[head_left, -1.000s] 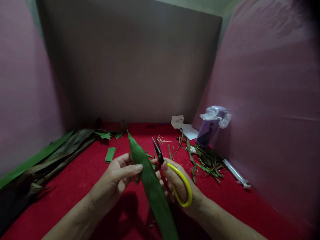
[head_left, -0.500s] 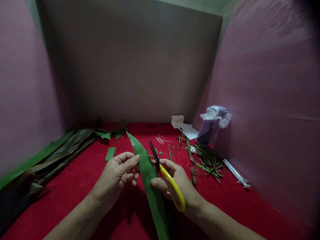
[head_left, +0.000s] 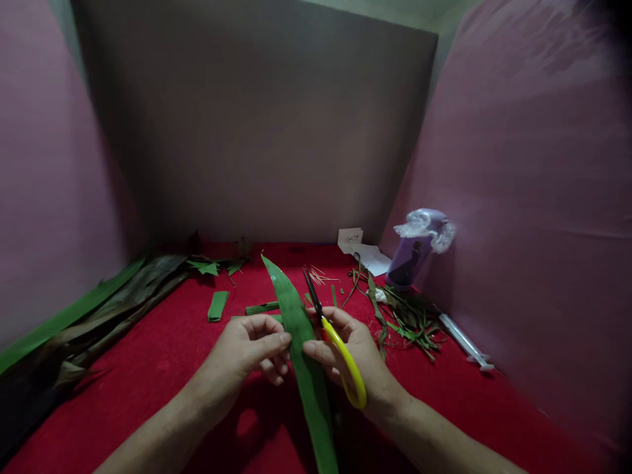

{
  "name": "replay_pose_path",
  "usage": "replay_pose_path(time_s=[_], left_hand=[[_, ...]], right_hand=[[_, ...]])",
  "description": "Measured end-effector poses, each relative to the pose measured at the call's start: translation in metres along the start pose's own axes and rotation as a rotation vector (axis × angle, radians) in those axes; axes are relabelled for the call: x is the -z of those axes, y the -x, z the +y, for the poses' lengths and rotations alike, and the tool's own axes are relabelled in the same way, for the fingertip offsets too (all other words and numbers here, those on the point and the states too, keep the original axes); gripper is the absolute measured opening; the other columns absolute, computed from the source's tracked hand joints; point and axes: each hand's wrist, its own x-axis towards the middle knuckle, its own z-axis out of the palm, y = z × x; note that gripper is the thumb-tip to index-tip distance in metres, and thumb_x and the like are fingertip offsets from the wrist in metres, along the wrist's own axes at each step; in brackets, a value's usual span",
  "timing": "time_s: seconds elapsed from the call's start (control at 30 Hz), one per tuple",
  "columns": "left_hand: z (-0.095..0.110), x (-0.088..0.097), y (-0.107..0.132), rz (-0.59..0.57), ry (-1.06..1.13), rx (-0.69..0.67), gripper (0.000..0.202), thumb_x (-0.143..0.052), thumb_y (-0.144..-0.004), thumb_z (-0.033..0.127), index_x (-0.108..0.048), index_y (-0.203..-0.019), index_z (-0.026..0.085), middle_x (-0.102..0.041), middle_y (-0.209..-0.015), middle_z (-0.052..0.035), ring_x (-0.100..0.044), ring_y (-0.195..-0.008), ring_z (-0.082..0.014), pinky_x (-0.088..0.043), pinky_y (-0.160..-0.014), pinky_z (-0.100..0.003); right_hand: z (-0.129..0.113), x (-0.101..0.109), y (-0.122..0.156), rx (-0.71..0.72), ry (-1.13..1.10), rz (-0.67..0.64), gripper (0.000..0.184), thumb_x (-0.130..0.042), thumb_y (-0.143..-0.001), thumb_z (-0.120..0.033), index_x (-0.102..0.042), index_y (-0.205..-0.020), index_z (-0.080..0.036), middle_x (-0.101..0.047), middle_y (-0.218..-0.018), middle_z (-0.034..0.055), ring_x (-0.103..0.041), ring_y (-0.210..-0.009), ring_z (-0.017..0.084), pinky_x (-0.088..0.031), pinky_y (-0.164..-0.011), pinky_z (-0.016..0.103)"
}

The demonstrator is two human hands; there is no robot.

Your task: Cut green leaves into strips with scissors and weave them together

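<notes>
A long green leaf (head_left: 302,359) stands tilted between my hands, its pointed tip away from me and its lower end running out of view at the bottom. My left hand (head_left: 259,345) pinches its left edge between thumb and fingers. On the other edge, my right hand (head_left: 345,349) grips the leaf with the thumb on top. A pair of scissors (head_left: 345,365) with yellow handles also rests in that right hand, its dark blades pointing up and away beside the leaf. Behind the leaf, green cut strips (head_left: 261,307) lie on the red cloth.
Long dried and green leaves (head_left: 99,309) lie at the left. A short green piece (head_left: 218,307), toothpicks (head_left: 320,275) and white paper (head_left: 372,258) are farther back. At right are a purple container (head_left: 409,260) with plastic wrap, dry stems (head_left: 415,319) and a syringe (head_left: 464,341).
Both hands and the leaf have shifted slightly; the left hand has slid right and nearer to me. The leaf's tip has moved right, and the strips behind it now show.
</notes>
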Motion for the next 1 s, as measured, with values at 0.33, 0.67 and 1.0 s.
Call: replay_pose_path(time_s=[0.33, 0.67, 1.0], left_hand=[[-0.003, 0.001, -0.001, -0.027, 0.048, -0.013, 0.017, -0.062, -0.074, 0.031, -0.057, -0.067, 0.016, -0.063, -0.059, -0.0014, -0.058, -0.052, -0.0128, -0.048, -0.048, -0.024], [-0.004, -0.002, 0.0, -0.049, -0.016, -0.047, 0.019, -0.066, -0.071, 0.029, -0.058, -0.06, 0.016, -0.062, -0.057, -0.0022, -0.056, -0.049, -0.0106, -0.046, -0.051, -0.022], [0.013, 0.02, -0.007, 0.248, 0.065, -0.144, 0.015, -0.066, -0.07, 0.03, -0.063, -0.072, 0.016, -0.062, -0.062, -0.0003, -0.054, -0.051, -0.0096, -0.045, -0.048, -0.02]], right_hand=[[0.005, 0.004, -0.002, 0.068, 0.01, -0.027, 0.05, -0.08, -0.051, -0.026, -0.056, -0.094, -0.02, -0.055, -0.067, -0.0041, -0.049, -0.05, 0.008, -0.038, -0.043, 0.019], [0.001, 0.005, -0.003, 0.185, 0.035, 0.018, 0.047, -0.078, -0.056, -0.029, -0.056, -0.096, -0.02, -0.054, -0.064, -0.0049, -0.044, -0.045, 0.005, -0.031, -0.036, 0.016], [-0.009, 0.023, -0.021, 0.233, 0.201, 0.095, 0.04, -0.073, -0.058, -0.025, -0.053, -0.091, -0.016, -0.047, -0.049, -0.0098, -0.035, -0.032, 0.003, -0.024, -0.03, 0.016]])
